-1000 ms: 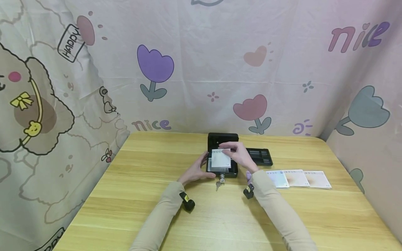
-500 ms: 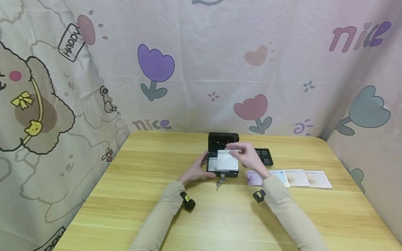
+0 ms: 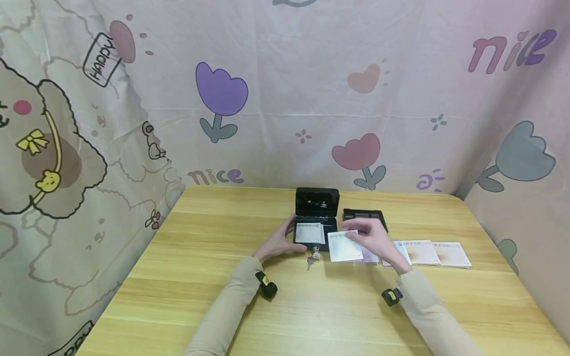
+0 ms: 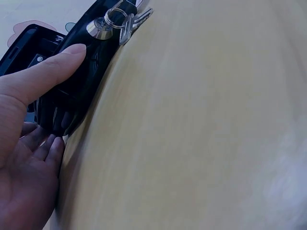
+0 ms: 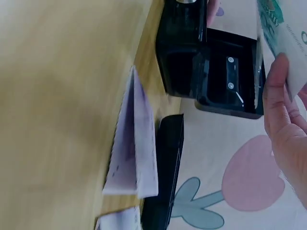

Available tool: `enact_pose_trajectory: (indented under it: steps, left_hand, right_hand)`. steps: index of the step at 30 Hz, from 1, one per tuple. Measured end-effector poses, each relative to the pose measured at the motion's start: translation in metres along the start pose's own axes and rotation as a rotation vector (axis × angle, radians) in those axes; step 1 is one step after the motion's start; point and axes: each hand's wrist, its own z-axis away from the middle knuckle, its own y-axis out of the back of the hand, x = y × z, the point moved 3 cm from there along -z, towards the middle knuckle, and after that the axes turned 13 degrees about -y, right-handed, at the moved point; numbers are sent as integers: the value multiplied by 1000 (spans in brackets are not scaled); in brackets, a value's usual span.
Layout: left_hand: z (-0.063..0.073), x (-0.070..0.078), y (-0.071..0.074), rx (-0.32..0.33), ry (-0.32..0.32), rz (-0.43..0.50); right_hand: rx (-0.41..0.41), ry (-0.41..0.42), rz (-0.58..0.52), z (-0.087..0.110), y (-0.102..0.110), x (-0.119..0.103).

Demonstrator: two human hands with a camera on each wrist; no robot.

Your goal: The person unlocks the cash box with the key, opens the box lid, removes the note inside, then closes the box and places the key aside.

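A black cash box (image 3: 330, 227) stands with its lid (image 3: 317, 201) raised. My left hand (image 3: 277, 243) holds its left front corner, thumb along the front and fingers at the side, as the left wrist view shows. A keyring with keys (image 4: 132, 25) hangs from the front lock. My right hand (image 3: 375, 242) pinches a pale banknote (image 3: 345, 247) by its upper right edge, just right of the box; green print shows on it in the right wrist view. Another pale banknote (image 3: 308, 232) lies inside the box. Beneath the held one, a folded purple banknote (image 5: 146, 153) sits on the table.
Rightward along the table lie a bluish banknote (image 3: 403, 251) and two brownish banknotes (image 3: 420, 252), partly overlapping. A black compartment tray (image 3: 362, 213) lies behind my right hand. Patterned cloth (image 3: 276, 99) hangs behind the table (image 3: 249, 207).
My right hand has carried the pale banknote from over the box to the right and towards me, above the purple banknote. My left hand has stayed at the box.
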Motion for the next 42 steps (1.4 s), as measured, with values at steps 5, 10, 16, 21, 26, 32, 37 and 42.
enact_pose_trajectory:
  steps: [5,10,16,21,26,32,37,42]
  left_hand:
    - [0,-1,0,-2,19,-9]
    - [0,-1,0,2,11,-14]
    - [0,0,0,-3,20,-16]
    - [0,0,0,2,29,-18]
    - [0,-1,0,5,28,-24]
    - [-1,-2,0,7,35,-19]
    - [-1,-1,0,6,27,-25]
    - [-1,0,0,9,12,-16]
  right_hand:
    - [-51,-17,-22,12,8,9]
    - [-110,-25,-1,20,18,24]
    - [-192,-9,10,27,26,39]
    - [-221,-9,31,31,32,48]
    - [-278,-18,37,34,36,56]
    - [-357,-59,17,36,38,64]
    - [-390,-66,8,38,37,65]
    - [-403,-65,15,38,35,63]
